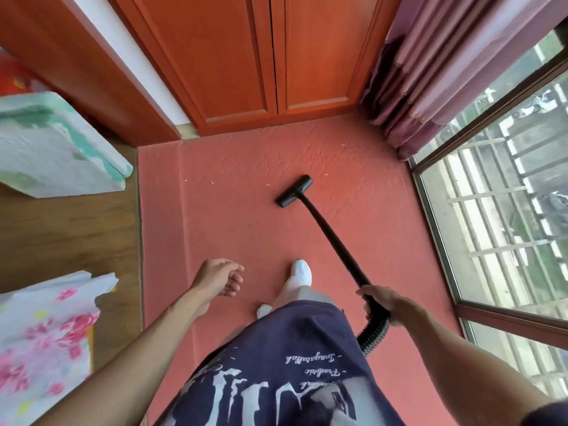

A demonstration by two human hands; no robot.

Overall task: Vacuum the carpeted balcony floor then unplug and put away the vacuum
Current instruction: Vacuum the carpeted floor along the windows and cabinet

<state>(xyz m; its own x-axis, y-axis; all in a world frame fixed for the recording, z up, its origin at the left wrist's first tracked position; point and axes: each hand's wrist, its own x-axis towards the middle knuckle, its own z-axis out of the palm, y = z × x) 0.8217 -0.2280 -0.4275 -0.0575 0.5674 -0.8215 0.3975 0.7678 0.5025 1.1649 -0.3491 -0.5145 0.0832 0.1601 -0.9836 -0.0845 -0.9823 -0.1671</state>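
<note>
I see my right hand [379, 302] at five o'clock, fingers wrapped round the black plastic vacuum wand [330, 233] where it joins the ribbed black hose [373, 332]. The wand slants up to the flat black floor nozzle [294, 191], which rests on the salmon-red carpet [233, 222] near centre. My left hand [219, 276] hangs at seven o'clock, fingers loosely curled, holding nothing. Small pale scraps [211, 182] lie at eleven o'clock of the nozzle.

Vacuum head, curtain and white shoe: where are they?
vacuum head [295, 191], head view, middle of the black floor nozzle.
curtain [430, 72], head view, purple folds by the window.
white shoe [301, 269], head view, toe.
</note>
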